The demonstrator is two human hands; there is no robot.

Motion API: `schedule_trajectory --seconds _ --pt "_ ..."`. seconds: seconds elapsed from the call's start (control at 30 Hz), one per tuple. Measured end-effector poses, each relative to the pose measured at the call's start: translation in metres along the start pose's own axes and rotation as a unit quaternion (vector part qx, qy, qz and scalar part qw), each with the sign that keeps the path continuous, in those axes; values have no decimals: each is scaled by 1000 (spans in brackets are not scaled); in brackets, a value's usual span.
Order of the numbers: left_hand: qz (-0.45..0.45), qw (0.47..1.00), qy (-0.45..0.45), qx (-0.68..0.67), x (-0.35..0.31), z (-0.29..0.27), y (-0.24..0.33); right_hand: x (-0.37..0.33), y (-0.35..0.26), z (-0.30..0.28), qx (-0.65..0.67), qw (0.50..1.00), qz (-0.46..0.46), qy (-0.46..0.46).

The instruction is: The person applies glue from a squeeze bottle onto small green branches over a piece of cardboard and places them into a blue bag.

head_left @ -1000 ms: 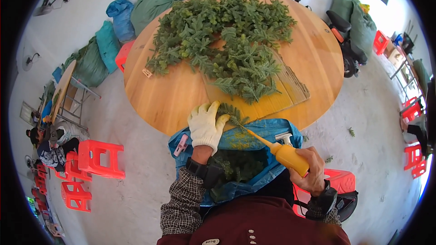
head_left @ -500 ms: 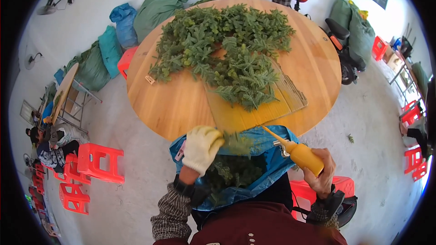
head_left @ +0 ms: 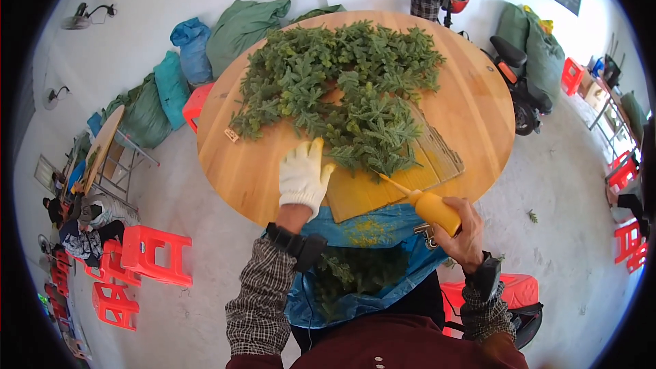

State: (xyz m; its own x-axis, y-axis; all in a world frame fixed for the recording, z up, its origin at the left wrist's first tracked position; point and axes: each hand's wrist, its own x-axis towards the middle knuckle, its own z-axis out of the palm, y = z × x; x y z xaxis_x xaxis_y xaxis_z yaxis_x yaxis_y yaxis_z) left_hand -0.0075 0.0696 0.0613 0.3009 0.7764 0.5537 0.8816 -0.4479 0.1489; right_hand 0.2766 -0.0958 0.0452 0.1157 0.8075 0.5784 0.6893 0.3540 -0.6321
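My left hand (head_left: 304, 176), in a white work glove with yellow-stained fingertips, is stretched over the near part of the round wooden table. Its fingers are apart and nothing is in them. Just beyond lies a heap of green artificial fir sprigs (head_left: 372, 130), partly on a yellow-stained cardboard sheet (head_left: 359, 199). My bare right hand (head_left: 465, 232) is wrapped round a yellow squeeze bottle (head_left: 436, 212), whose long thin nozzle tilts up and left toward the nearest sprigs. Below, against my body, a blue bag (head_left: 396, 287) gapes with more sprigs inside it.
The round table (head_left: 485, 130) fills the middle. Red plastic stools (head_left: 156, 254) stand on the left, another stool (head_left: 519, 290) by my right side. Stuffed sacks (head_left: 242, 34) line the back wall, and an electric scooter (head_left: 523, 89) is parked behind right. People sit at far left.
My left hand has gone from above the blue bag up to the table and opened; the blurred sprig beside it is no longer there. The bottle has shifted slightly left and down.
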Motion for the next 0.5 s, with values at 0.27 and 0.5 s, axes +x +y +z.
schedule_trajectory --seconds 0.27,0.5 --pt "-43 996 -68 24 -33 7 -7 9 10 3 5 999 30 8" --pt "-86 996 7 11 -75 -17 5 5 1 1 -23 1000 11 -9"
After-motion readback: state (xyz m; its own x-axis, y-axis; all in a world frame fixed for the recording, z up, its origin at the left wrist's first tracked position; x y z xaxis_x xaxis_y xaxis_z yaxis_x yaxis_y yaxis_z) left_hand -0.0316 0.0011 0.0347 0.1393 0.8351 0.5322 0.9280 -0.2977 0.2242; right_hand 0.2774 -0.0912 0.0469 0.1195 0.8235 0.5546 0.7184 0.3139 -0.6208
